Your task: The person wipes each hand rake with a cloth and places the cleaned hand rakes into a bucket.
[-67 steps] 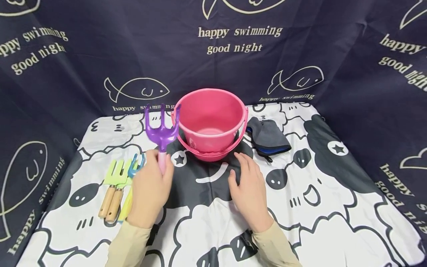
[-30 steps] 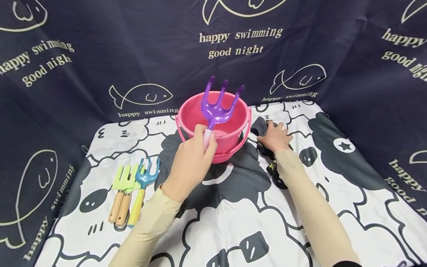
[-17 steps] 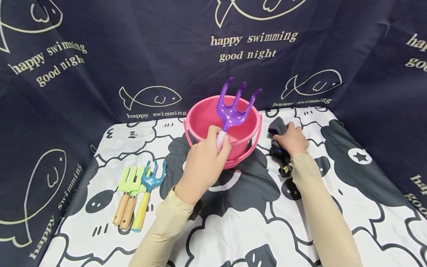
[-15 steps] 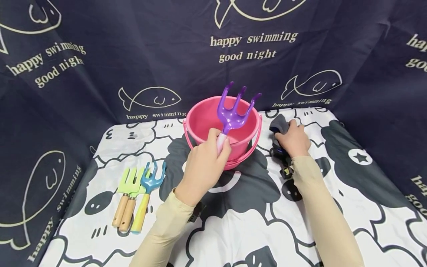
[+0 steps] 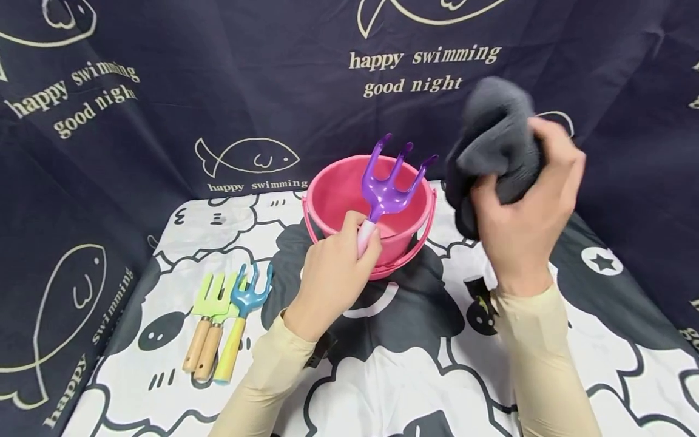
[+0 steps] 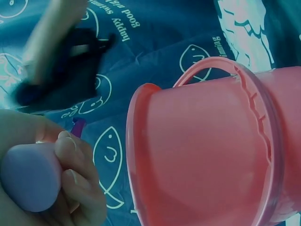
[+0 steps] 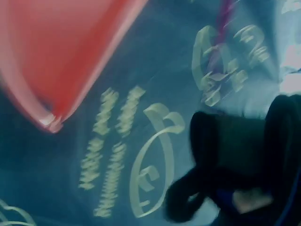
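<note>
Grey cloth (image 5: 499, 133), apparently folded, was gripped by the right hand (image 5: 526, 221), fork (image 5: 384, 195) by the left hand (image 5: 334, 268); snagging was risked if swung left.

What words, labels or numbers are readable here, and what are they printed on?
"happy swimming": printed repeatedly on the dark navy fabric backdrop.
"good night": same backdrop, below "happy swimming", clearest at centre.
Too blurred: lettering in the right wrist view; cut off: letters at the head view's right edge.
I can make out no text on the pink plastic bucket, purple three-tined fork or dark grey fabric bundle.
</note>
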Demonstrator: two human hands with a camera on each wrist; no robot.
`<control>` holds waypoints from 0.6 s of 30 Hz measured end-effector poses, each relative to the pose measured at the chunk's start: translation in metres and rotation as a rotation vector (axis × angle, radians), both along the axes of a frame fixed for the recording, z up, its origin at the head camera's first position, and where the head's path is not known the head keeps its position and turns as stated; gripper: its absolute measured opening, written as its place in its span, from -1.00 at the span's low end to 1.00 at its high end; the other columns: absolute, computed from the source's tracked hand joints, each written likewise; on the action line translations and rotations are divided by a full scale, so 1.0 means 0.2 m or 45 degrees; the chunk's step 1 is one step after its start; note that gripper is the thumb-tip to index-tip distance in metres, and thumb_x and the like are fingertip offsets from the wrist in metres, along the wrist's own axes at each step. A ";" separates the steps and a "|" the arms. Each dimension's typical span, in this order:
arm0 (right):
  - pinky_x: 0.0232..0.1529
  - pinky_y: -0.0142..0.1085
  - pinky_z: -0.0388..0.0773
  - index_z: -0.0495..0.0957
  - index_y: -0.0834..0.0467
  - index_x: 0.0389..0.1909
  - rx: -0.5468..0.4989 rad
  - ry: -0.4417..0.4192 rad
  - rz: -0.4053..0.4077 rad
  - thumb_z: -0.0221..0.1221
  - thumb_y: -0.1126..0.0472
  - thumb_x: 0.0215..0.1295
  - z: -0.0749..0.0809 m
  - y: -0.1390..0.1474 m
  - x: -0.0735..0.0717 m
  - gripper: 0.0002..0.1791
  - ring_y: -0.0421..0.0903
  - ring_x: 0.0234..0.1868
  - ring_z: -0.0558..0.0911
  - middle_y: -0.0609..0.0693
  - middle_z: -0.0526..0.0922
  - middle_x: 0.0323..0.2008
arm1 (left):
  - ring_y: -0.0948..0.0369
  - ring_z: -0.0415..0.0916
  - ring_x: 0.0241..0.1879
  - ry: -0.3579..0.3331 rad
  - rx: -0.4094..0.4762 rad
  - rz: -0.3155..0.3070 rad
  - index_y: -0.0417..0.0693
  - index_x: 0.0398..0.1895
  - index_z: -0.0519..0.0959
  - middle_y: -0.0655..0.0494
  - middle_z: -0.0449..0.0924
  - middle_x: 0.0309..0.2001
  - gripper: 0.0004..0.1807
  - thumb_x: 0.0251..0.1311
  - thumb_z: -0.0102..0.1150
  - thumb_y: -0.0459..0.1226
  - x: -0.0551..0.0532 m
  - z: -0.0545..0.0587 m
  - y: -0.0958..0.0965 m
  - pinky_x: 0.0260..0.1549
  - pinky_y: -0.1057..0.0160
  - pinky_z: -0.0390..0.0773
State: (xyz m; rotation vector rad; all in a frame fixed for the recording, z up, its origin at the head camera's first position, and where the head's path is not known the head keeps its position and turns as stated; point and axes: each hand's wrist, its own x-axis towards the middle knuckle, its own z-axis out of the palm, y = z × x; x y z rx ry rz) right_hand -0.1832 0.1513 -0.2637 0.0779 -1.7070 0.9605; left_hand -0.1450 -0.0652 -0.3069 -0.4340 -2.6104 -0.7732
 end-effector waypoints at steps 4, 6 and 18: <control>0.17 -0.04 0.45 0.65 0.20 -0.02 0.215 0.290 0.207 0.30 0.11 -0.01 0.00 -0.14 0.10 -0.52 0.23 -0.01 0.59 0.20 0.72 -0.06 | 0.24 0.31 -0.77 0.089 -0.027 0.019 -0.09 -0.07 0.46 0.13 0.40 -0.71 -0.73 0.35 0.15 -0.11 0.00 0.00 0.01 -0.71 0.28 0.34; 0.12 0.02 0.44 0.68 0.18 -0.03 0.355 0.332 0.301 0.30 0.14 0.00 -0.04 -0.20 0.11 -0.56 0.26 -0.04 0.58 0.21 0.73 -0.07 | 0.17 0.35 -0.77 0.160 -0.043 0.020 -0.10 -0.17 0.47 0.12 0.39 -0.72 -0.77 0.30 0.20 -0.15 0.01 0.00 0.01 -0.72 0.22 0.36; 0.03 0.12 0.31 0.65 0.06 0.04 0.546 0.223 0.353 0.27 0.17 0.22 -0.19 -0.25 0.01 -0.65 0.22 -0.05 0.49 0.09 0.72 0.01 | 0.10 0.42 -0.78 0.446 -0.184 -0.089 -0.08 -0.50 0.48 0.10 0.40 -0.73 -0.77 0.25 0.28 -0.22 0.02 -0.03 0.04 -0.75 0.17 0.45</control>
